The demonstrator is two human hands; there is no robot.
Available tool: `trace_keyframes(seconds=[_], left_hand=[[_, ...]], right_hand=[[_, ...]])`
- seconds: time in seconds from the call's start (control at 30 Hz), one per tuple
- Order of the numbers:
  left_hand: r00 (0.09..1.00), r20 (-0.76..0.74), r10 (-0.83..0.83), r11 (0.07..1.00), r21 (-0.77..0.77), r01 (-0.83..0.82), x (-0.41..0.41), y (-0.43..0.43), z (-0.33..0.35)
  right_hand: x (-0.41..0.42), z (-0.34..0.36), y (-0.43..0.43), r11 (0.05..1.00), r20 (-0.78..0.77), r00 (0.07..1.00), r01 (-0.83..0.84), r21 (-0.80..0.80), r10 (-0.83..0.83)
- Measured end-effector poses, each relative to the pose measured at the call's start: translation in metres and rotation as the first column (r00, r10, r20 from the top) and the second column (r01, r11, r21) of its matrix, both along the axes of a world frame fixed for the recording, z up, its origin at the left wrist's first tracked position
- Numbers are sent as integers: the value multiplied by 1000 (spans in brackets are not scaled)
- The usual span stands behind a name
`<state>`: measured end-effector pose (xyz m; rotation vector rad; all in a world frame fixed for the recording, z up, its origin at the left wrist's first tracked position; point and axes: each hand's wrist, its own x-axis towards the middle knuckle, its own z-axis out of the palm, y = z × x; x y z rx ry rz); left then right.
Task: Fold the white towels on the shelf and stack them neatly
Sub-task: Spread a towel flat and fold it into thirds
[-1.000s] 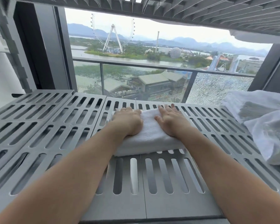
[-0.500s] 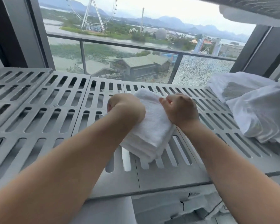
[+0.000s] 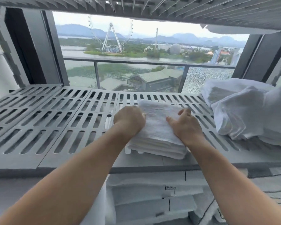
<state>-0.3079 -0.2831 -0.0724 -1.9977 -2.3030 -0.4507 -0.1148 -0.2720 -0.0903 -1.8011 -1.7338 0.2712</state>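
Towel (image 3: 157,127) seemingly gripped between hands (image 3: 129,119) (image 3: 186,126)

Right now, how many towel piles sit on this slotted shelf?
2: a folded towel held by left hand and right hand, centre; a loose heap at the right end. More may be hidden.

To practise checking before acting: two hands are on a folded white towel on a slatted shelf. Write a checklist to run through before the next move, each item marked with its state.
1. Folded towel lies flat on the shelf: ok.
2. Its near edge sits inside the shelf's front edge: ok.
3. Left hand off the towel: not ok, it grips the left edge.
4. Right hand off the towel: not ok, it touches the right side.
5. Unfolded pile apart, on the right: ok.
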Motion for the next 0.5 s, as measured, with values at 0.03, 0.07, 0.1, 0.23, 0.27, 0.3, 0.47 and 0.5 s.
trace_keyframes(seconds=[0.03,0.07,0.1,0.23,0.27,0.3,0.47,0.5], left_hand=[[1000,24,5,1000,29,-6,9,-3,-3],[998,56,5,998,65,-8,18,-7,-5],[996,94,-4,994,107,-6,27,-12,-6],[981,167,-93,972,229,53,57,-32,-10],[979,174,-102,974,215,64,62,-35,-9],[978,181,-105,980,184,71,64,-37,-8],[925,315,-210,977,97,189,64,-37,-5],[919,327,-221,975,71,209,64,-35,-6]], right_hand=[[10,-1,-4,1000,5,1000,7,-1,-7],[20,-1,-7,1000,11,1000,12,-10,-12],[30,-1,-11,1000,22,1000,10,-27,-10],[56,4,-24,993,181,983,-5,-114,26],[59,5,-27,991,188,982,-13,-130,38],[61,5,-29,989,167,984,-36,-143,60],[63,-1,-25,991,26,992,-121,-59,122],[63,-1,-22,992,28,992,-122,-13,122]])
